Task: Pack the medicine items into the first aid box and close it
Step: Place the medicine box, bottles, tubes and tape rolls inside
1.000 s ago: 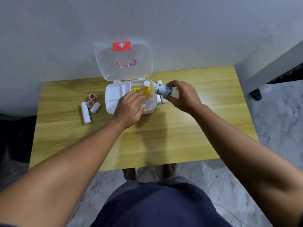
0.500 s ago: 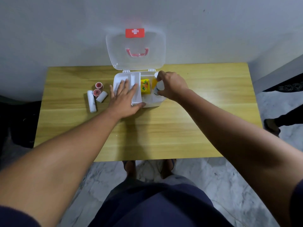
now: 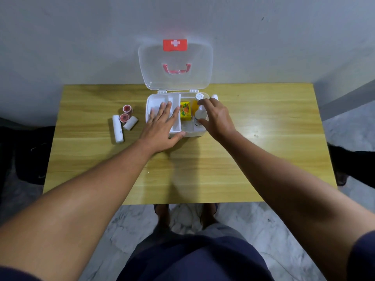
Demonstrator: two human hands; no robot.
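The white first aid box (image 3: pixel 150 102) stands open at the table's far middle, its clear lid (image 3: pixel 175 78) upright against the wall. My left hand (image 3: pixel 162 123) lies flat, fingers spread, on the box's white inner tray (image 3: pixel 176 126). My right hand (image 3: pixel 216 117) reaches into the right compartment, with forefinger and thumb curled round a white bottle (image 3: pixel 199 113) lying there. A yellow carton (image 3: pixel 185 112) and a yellow bottle with a white cap (image 3: pixel 199 96) sit in the box beside it. Two red tape rolls (image 3: pixel 125 112) and two white bandage rolls (image 3: pixel 117 128) lie left of the box.
A small white item (image 3: pixel 215 96) stands on the wooden table (image 3: pixel 263 138) just behind the box's right corner. A grey wall rises right behind the table. Marble floor and my feet show below the near edge.
My right hand has brought the white bottle from beside the box down into its right compartment. My left hand slid left and flattened onto the inner tray.
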